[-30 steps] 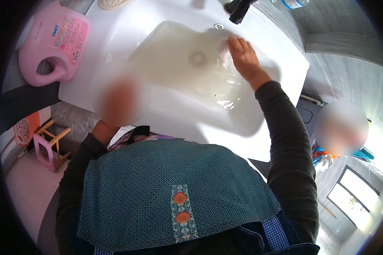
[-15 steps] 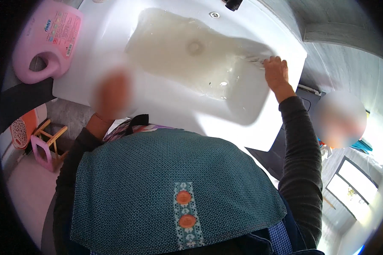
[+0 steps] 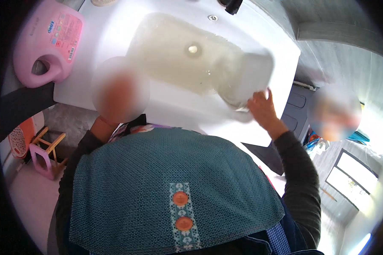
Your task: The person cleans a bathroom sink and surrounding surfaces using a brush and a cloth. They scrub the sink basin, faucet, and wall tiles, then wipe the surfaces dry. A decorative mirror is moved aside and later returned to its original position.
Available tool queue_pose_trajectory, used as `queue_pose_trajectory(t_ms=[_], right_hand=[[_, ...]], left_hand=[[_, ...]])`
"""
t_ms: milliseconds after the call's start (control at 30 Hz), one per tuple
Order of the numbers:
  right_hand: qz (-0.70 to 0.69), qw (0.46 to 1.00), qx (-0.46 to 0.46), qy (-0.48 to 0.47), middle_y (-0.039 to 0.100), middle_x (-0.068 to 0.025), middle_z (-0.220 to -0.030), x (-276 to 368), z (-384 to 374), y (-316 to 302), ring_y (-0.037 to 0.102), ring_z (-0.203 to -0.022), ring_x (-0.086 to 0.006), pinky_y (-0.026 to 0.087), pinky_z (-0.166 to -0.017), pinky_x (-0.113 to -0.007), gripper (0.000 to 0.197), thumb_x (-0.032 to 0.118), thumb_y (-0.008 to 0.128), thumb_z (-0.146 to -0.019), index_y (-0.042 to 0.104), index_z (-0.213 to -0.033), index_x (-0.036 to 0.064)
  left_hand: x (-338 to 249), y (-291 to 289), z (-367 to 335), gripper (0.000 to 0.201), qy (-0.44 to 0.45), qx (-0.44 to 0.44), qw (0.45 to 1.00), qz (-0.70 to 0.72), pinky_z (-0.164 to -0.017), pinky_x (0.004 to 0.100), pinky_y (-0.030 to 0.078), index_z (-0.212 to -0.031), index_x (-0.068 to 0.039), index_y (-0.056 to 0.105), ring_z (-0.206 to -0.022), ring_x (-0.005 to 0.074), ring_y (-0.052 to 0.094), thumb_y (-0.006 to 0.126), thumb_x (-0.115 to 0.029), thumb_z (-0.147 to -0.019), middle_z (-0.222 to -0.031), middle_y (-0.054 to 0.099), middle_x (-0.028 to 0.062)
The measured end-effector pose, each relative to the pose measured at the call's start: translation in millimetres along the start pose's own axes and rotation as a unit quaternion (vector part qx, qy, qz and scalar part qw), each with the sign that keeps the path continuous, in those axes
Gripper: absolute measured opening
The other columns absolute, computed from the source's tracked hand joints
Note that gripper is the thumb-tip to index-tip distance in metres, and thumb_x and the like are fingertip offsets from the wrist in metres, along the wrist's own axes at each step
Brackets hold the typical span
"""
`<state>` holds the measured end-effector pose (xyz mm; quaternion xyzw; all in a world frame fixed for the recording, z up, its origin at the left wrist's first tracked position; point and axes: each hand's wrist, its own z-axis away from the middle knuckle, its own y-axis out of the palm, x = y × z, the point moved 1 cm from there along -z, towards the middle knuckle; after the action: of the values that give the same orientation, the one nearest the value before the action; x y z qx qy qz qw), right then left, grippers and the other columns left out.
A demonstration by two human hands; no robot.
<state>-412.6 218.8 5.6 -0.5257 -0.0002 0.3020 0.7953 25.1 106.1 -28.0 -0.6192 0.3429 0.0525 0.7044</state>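
A white sink (image 3: 166,108) holds cloudy water (image 3: 166,51), with a pale round drain (image 3: 193,49) under it. My right hand (image 3: 264,109) is at the sink's near right inner edge, fingers bent and closed over something whitish at the waterline. That whitish thing is smeared and partly hidden, so its kind does not show. Beside it the water at the right end is stirred. My left hand (image 3: 119,95) hovers over the near left rim, and a blur hides its fingers.
A pink detergent jug (image 3: 49,44) stands by the sink's left side. A black faucet (image 3: 232,6) is at the far edge, with an overflow hole (image 3: 212,18) below. On the floor to the left is a small pink stool (image 3: 44,159). A window (image 3: 352,178) shows at right.
My right hand has moved toward me along the sink's right end, from the far side to the near edge. The water there has become disturbed. My left hand has shifted slightly right.
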Motion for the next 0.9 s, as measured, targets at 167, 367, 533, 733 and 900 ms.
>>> queue_pose_trajectory(t_ms=[167, 367, 533, 733, 900], right_hand=[[0.08, 0.988, 0.002, 0.131, 0.057, -0.0095, -0.112, -76.9, -63.5, -14.1, 0.048, -0.115, -0.0259, 0.027, -0.105, -0.053, 0.022, 0.013, 0.05, -0.085, 0.061, -0.103, 0.0122], [0.025, 0.996, 0.041, 0.078, 0.059, -0.0052, -0.104, -37.0, -34.4, -3.6, 0.049, -0.112, -0.0242, 0.03, -0.104, -0.051, 0.028, 0.01, 0.054, -0.08, 0.065, -0.105, 0.0176], [-0.065, 0.993, 0.099, 0.013, 0.06, -0.0064, -0.094, 31.6, -11.8, -8.2, 0.053, -0.101, -0.0258, 0.032, -0.098, -0.049, 0.014, 0.016, 0.055, -0.081, 0.067, -0.088, 0.0138], [-0.313, 0.933, 0.076, 0.161, 0.05, -0.014, -0.116, 74.1, -103.4, 18.9, 0.044, -0.113, -0.0325, 0.036, -0.096, -0.044, 0.016, 0.02, 0.052, -0.087, 0.063, -0.094, 0.0116], [-0.377, 0.889, -0.194, 0.174, 0.05, -0.0187, -0.118, 76.5, -171.7, 16.4, 0.046, -0.111, -0.0373, 0.042, -0.093, -0.044, 0.012, 0.016, 0.058, -0.082, 0.064, -0.082, 0.0054]], left_hand=[[-13.8, -7.2, -3.8, 0.011, 0.039, -0.071, 0.996, 0.023, -0.068, 0.0379, 0.046, -0.09, -0.004, 0.057, -0.076, 0.0307, 0.059, 0.056, 0.0, -0.08, -0.084, 0.062, 0.0115], [-14.1, -18.1, -4.7, 0.015, -0.041, -0.017, 0.997, 0.066, -0.078, 0.045, 0.046, -0.089, -0.003, 0.063, -0.081, 0.0323, 0.06, 0.058, -0.009, -0.077, -0.086, 0.063, 0.0163], [-29.4, -25.8, -8.2, 0.016, -0.033, -0.04, 0.998, 0.033, -0.073, 0.0469, 0.047, -0.084, -0.001, 0.065, -0.076, 0.0364, 0.06, 0.056, -0.011, -0.075, -0.081, 0.064, 0.0197], [-15.3, -21.3, -7.4, 0.018, -0.02, 0.016, 0.999, 0.024, -0.072, 0.0455, 0.047, -0.086, -0.003, 0.064, -0.078, 0.0355, 0.06, 0.053, -0.015, -0.077, -0.083, 0.064, 0.0186], [44.2, 26.7, 21.0, 0.026, 0.061, 0.011, 0.995, -0.083, -0.085, 0.0427, 0.042, -0.105, -0.004, 0.055, -0.096, 0.031, 0.054, 0.051, -0.019, -0.084, -0.103, 0.057, 0.0157]])
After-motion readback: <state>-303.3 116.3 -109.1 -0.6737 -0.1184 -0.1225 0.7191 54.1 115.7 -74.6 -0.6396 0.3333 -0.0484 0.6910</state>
